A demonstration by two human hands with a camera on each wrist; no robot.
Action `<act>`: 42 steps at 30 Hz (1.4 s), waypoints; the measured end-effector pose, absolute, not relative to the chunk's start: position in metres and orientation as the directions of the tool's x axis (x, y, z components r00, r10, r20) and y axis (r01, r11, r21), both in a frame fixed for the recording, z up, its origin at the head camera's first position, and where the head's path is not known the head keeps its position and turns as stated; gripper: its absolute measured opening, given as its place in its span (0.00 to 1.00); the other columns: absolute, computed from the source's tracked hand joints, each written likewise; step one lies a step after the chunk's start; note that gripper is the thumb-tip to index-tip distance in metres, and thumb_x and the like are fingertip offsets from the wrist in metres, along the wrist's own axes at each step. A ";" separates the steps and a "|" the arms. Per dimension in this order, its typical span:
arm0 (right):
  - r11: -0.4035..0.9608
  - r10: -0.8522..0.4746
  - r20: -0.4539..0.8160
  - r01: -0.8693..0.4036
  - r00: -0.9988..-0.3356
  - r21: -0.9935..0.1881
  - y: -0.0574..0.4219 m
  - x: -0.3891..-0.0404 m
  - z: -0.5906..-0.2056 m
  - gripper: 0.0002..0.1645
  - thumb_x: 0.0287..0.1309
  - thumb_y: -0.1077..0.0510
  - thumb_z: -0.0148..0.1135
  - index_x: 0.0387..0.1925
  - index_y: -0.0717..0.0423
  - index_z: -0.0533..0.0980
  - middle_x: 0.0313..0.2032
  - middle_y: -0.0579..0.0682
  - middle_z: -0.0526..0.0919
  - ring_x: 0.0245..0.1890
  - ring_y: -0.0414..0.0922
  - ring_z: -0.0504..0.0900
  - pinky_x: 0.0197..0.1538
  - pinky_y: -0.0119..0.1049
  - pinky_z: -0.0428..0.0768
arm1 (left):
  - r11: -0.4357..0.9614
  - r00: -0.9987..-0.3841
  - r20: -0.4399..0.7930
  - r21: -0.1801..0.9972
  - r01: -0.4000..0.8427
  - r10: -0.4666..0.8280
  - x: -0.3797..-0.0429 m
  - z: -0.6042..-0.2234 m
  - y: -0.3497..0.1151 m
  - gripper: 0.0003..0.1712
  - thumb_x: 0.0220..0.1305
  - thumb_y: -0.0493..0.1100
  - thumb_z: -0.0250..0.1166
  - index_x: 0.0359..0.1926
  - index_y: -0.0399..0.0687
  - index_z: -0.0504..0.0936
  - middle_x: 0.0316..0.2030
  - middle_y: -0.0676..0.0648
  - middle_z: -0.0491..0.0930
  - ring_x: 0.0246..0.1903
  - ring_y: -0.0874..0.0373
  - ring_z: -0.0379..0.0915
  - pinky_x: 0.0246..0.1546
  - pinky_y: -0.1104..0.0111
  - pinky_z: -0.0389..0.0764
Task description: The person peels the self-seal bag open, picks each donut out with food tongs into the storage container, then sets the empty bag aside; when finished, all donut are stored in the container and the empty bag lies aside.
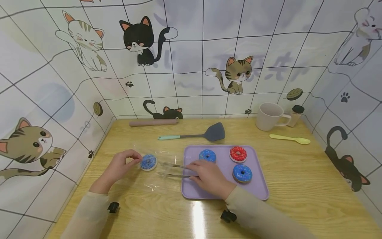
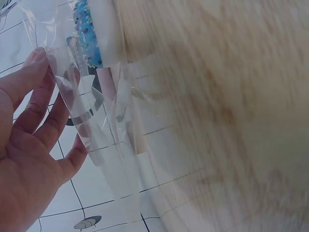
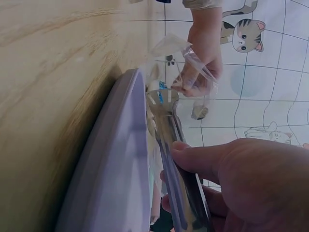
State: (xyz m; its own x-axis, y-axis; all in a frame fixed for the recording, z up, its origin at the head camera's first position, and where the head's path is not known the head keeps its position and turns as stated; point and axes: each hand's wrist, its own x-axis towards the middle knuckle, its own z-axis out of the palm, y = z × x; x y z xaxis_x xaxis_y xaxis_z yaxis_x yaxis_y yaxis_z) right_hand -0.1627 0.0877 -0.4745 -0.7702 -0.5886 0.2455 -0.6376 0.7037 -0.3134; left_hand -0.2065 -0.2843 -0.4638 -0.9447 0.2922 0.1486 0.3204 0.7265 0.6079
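My left hand (image 1: pixel 120 167) pinches the edge of a clear plastic bag (image 2: pixel 116 159) between thumb and fingers. A blue sprinkled donut (image 1: pixel 148 162) with a pale base lies at the bag, just right of those fingertips; the film makes it hard to tell how far inside it sits. My right hand (image 1: pixel 211 177) grips metal tongs (image 3: pixel 171 140) above the left part of a lilac tray (image 1: pixel 190 192). The tongs' tips stand apart and point left toward the donut, without visibly holding it. On the tray are two blue donuts (image 1: pixel 242 173) and a red one (image 1: pixel 238 154).
Behind the tray lies a spatula (image 1: pixel 215 132) with a mint handle. A pink rolling pin (image 1: pixel 153 122) is along the back wall. At back right stand a mug (image 1: pixel 268 116) and a black-capped shaker (image 1: pixel 295 116), with a yellow spoon (image 1: pixel 290 138) in front.
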 end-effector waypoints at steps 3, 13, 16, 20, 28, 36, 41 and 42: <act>0.713 -0.576 0.252 -0.629 -0.777 -0.309 0.080 -0.166 -0.477 0.27 0.65 0.48 0.71 0.64 0.45 0.79 0.57 0.46 0.85 0.58 0.46 0.83 0.62 0.45 0.82 | 0.724 -0.941 0.141 0.608 0.327 0.306 -0.207 -0.463 -0.284 0.04 0.70 0.37 0.68 0.42 0.51 0.87 0.41 0.52 0.87 0.46 0.52 0.82 0.54 0.46 0.82; 0.715 -0.555 0.222 -0.596 -0.802 -0.365 0.063 -0.173 -0.478 0.32 0.63 0.49 0.73 0.67 0.49 0.77 0.60 0.48 0.84 0.62 0.49 0.80 0.68 0.47 0.76 | 0.719 -0.922 0.174 0.582 0.380 0.347 -0.209 -0.464 -0.281 0.05 0.68 0.35 0.68 0.41 0.50 0.87 0.40 0.54 0.87 0.44 0.54 0.83 0.52 0.48 0.83; 0.715 -0.551 0.201 -0.582 -0.810 -0.387 0.059 -0.174 -0.479 0.33 0.63 0.49 0.73 0.68 0.49 0.76 0.61 0.48 0.83 0.63 0.49 0.80 0.68 0.47 0.76 | 0.717 -0.919 0.179 0.579 0.388 0.352 -0.210 -0.464 -0.281 0.06 0.68 0.35 0.68 0.41 0.51 0.87 0.40 0.55 0.87 0.44 0.54 0.83 0.52 0.49 0.84; 0.724 -0.543 0.180 -0.566 -0.820 -0.395 0.054 -0.176 -0.480 0.34 0.62 0.47 0.73 0.68 0.49 0.76 0.63 0.49 0.82 0.64 0.49 0.79 0.68 0.47 0.76 | 0.713 -0.913 0.191 0.575 0.401 0.359 -0.210 -0.465 -0.280 0.06 0.68 0.34 0.68 0.41 0.50 0.87 0.39 0.54 0.88 0.44 0.54 0.84 0.51 0.49 0.84; 0.710 -0.534 0.190 -0.559 -0.824 -0.429 0.051 -0.179 -0.480 0.32 0.64 0.48 0.72 0.67 0.49 0.77 0.62 0.47 0.83 0.62 0.48 0.80 0.65 0.46 0.79 | 0.720 -0.918 0.181 0.574 0.390 0.352 -0.210 -0.465 -0.279 0.05 0.69 0.36 0.68 0.41 0.51 0.87 0.39 0.55 0.87 0.43 0.55 0.83 0.49 0.51 0.84; 0.696 -0.531 0.221 -0.570 -0.818 -0.437 0.059 -0.173 -0.479 0.31 0.63 0.50 0.73 0.67 0.48 0.77 0.62 0.48 0.83 0.62 0.49 0.80 0.66 0.47 0.78 | 0.719 -0.923 0.179 0.582 0.379 0.342 -0.211 -0.467 -0.281 0.05 0.69 0.37 0.68 0.41 0.54 0.87 0.39 0.55 0.87 0.44 0.54 0.83 0.51 0.48 0.83; 0.701 -0.533 0.256 -0.591 -0.806 -0.399 0.062 -0.168 -0.479 0.31 0.62 0.51 0.74 0.66 0.47 0.78 0.60 0.48 0.84 0.61 0.49 0.81 0.65 0.48 0.79 | 0.718 -0.919 0.183 0.578 0.388 0.350 -0.209 -0.467 -0.281 0.05 0.69 0.37 0.68 0.41 0.52 0.87 0.39 0.55 0.87 0.44 0.53 0.83 0.50 0.47 0.83; 0.706 -0.535 0.260 -0.594 -0.804 -0.386 0.063 -0.166 -0.479 0.31 0.62 0.50 0.73 0.66 0.47 0.78 0.60 0.48 0.84 0.60 0.49 0.81 0.65 0.48 0.79 | 0.718 -0.917 0.185 0.576 0.392 0.352 -0.209 -0.466 -0.281 0.05 0.69 0.37 0.68 0.41 0.52 0.87 0.39 0.55 0.87 0.43 0.54 0.83 0.49 0.48 0.83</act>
State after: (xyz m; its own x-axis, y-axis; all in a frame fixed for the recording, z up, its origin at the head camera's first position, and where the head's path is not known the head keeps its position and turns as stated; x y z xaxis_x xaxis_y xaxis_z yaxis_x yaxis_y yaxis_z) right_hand -0.1660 0.0628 -0.4794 -0.8041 -0.5345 0.2601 -0.5940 0.7058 -0.3860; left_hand -0.2088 -0.2808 -0.4664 -0.9175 0.3522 0.1848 0.3915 0.7180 0.5755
